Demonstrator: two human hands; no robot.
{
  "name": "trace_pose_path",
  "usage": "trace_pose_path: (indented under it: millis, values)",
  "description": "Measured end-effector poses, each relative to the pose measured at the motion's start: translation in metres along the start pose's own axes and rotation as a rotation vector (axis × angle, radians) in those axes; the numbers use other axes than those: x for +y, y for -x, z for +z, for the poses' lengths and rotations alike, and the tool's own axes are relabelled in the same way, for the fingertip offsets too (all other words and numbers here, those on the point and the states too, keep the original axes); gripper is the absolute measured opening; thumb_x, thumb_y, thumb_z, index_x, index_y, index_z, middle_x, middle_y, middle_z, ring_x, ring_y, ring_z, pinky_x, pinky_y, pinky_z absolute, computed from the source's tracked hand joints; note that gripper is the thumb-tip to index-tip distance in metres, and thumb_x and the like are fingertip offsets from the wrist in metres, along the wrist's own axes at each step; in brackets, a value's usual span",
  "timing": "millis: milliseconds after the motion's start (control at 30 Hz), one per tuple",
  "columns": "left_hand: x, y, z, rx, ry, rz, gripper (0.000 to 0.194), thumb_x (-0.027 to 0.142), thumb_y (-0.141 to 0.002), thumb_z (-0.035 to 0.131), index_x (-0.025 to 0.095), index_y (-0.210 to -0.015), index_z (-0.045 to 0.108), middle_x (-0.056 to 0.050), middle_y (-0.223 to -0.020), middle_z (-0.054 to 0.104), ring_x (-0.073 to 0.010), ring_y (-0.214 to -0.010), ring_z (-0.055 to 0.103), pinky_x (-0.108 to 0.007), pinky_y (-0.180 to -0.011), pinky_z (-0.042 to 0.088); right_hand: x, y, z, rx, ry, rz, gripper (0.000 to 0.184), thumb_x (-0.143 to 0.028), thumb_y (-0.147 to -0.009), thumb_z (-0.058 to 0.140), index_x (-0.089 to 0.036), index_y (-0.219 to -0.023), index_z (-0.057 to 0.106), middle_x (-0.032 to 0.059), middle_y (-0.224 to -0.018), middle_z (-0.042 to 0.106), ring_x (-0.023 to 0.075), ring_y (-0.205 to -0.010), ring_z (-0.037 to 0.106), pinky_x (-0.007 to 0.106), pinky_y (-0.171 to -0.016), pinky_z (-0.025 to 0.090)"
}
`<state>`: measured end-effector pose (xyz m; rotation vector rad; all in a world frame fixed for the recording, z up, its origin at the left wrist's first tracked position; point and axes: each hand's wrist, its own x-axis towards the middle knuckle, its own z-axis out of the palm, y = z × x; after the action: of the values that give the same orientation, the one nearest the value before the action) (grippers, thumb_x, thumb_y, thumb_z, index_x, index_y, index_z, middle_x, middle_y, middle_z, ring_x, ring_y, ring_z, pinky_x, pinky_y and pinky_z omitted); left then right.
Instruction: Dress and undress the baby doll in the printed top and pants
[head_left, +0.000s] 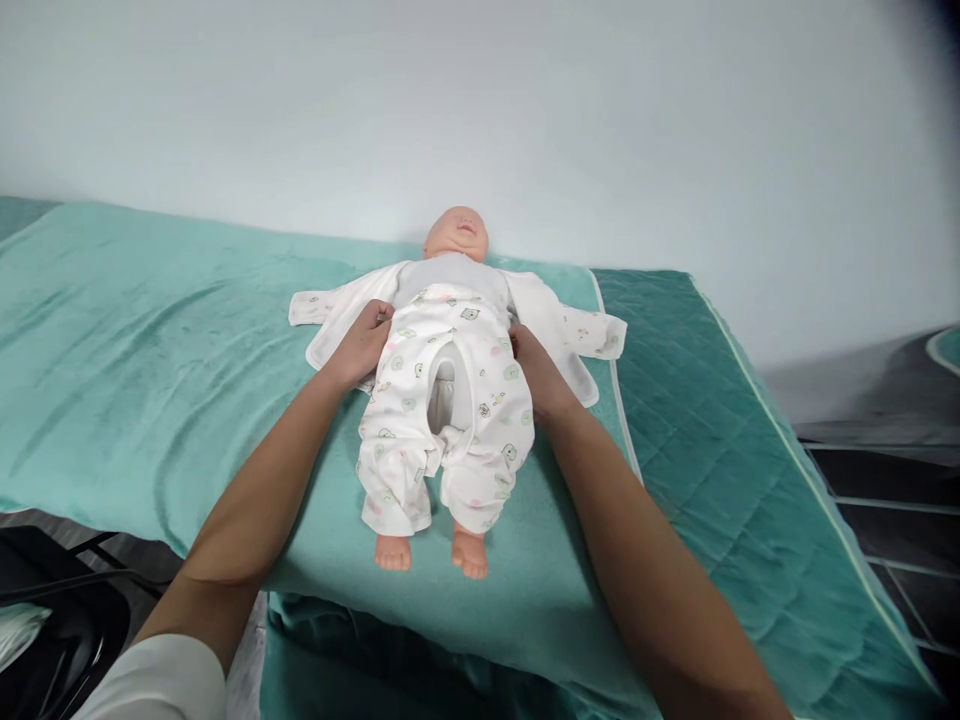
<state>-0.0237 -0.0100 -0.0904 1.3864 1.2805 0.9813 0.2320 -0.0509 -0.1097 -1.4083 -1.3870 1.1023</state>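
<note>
A baby doll [457, 232] lies on its back, head toward the wall and bare feet toward me. It wears white printed open-crotch pants [495, 400], pulled high over its belly. A white baby jacket [356, 305] is spread open beneath it, with both sleeves stretched outward. My left hand [365, 347] is closed at the pants' side on the left, fingers curled in at the edge of the cloth. On the opposite side, my right hand [536, 375] grips the pants near the hip, its fingertips partly hidden by the fabric.
A smooth green blanket [135, 350] covers the bed over a quilted green mattress cover [697, 430]. A pale wall [300, 120] stands behind. At the lower left is a black chair [67, 620]; at the right edge, a dark slatted frame [892, 510].
</note>
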Motion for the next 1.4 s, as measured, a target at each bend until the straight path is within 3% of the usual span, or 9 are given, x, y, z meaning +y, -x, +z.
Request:
trace_pose_path:
  millis: [100, 233, 500, 700, 967, 1167, 1267, 1400]
  values:
    - [0.000, 0.000, 0.003, 0.012, 0.098, -0.023, 0.028, 0.041, -0.084, 0.072, 0.024, -0.092, 0.051, 0.004, -0.067, 0.048, -0.0123, -0.063, 0.045, -0.023, -0.059, 0.038, -0.002, 0.001, 0.003, 0.032, -0.086, 0.030, 0.058, -0.064, -0.062, 0.085, -0.027, -0.097, 0.057, 0.0053, -0.095, 0.068, 0.0293, -0.095, 0.064, 0.048, -0.085, 0.057]
    - [0.001, 0.001, 0.006, -0.005, 0.209, -0.041, 0.031, 0.040, -0.081, 0.074, 0.023, -0.092, 0.051, 0.005, -0.069, 0.053, -0.0106, -0.060, 0.046, -0.022, -0.057, 0.039, -0.003, 0.001, 0.003, -0.006, -0.186, 0.073, 0.059, -0.066, -0.064, 0.082, -0.027, -0.101, 0.057, 0.0040, -0.095, 0.070, 0.0289, -0.097, 0.066, 0.044, -0.080, 0.057]
    - [0.001, 0.000, 0.002, -0.062, 0.319, -0.028, 0.026, 0.019, -0.071, 0.068, 0.022, -0.095, 0.057, 0.003, -0.075, 0.062, -0.0128, -0.066, 0.057, -0.025, -0.060, 0.046, -0.010, 0.003, 0.001, -0.020, -0.318, 0.065, 0.053, -0.054, -0.058, 0.087, -0.026, -0.088, 0.054, 0.0029, -0.098, 0.072, 0.0287, -0.100, 0.068, 0.042, -0.077, 0.058]
    - [-0.008, -0.005, -0.003, -0.105, 0.269, 0.022, 0.032, 0.029, -0.072, 0.075, 0.021, -0.099, 0.061, 0.001, -0.084, 0.069, -0.0144, -0.072, 0.062, -0.026, -0.064, 0.047, -0.007, 0.000, -0.002, -0.037, -0.373, 0.050, 0.053, -0.046, -0.053, 0.091, -0.026, -0.080, 0.050, 0.0016, -0.091, 0.072, 0.0270, -0.097, 0.068, 0.041, -0.076, 0.057]
    - [-0.014, -0.010, -0.008, -0.040, 0.102, 0.091, 0.039, 0.031, -0.071, 0.083, 0.019, -0.099, 0.059, -0.001, -0.095, 0.068, -0.0131, -0.083, 0.060, -0.025, -0.075, 0.047, 0.003, -0.006, -0.003, -0.053, -0.314, 0.065, 0.054, -0.052, -0.057, 0.088, -0.025, -0.082, 0.048, 0.0023, -0.092, 0.071, 0.0263, -0.096, 0.067, 0.040, -0.079, 0.057]
    - [-0.016, -0.012, -0.005, -0.040, 0.035, 0.172, 0.041, 0.033, -0.077, 0.077, 0.016, -0.111, 0.064, -0.006, -0.112, 0.072, -0.0191, -0.102, 0.065, -0.031, -0.095, 0.050, 0.008, -0.009, -0.002, 0.104, -0.096, -0.037, 0.060, -0.053, -0.067, 0.080, -0.025, -0.108, 0.046, 0.0076, -0.114, 0.067, 0.0255, -0.107, 0.064, 0.040, -0.095, 0.054]
    - [-0.017, -0.011, -0.001, -0.051, 0.090, 0.152, 0.034, 0.035, -0.079, 0.073, 0.016, -0.107, 0.070, -0.006, -0.106, 0.075, -0.0212, -0.098, 0.067, -0.031, -0.089, 0.051, 0.003, -0.006, -0.001, 0.132, 0.028, -0.097, 0.058, -0.052, -0.071, 0.077, -0.024, -0.112, 0.048, 0.0110, -0.118, 0.065, 0.0273, -0.107, 0.061, 0.044, -0.100, 0.051]
    - [-0.016, -0.012, 0.003, -0.048, 0.198, 0.119, 0.026, 0.034, -0.078, 0.073, 0.015, -0.097, 0.072, -0.004, -0.097, 0.077, -0.0209, -0.093, 0.069, -0.029, -0.078, 0.052, -0.007, -0.004, -0.002, 0.125, 0.191, -0.176, 0.036, -0.054, -0.079, 0.070, -0.024, -0.095, 0.059, 0.0093, -0.096, 0.068, 0.0298, -0.099, 0.058, 0.047, -0.091, 0.051]
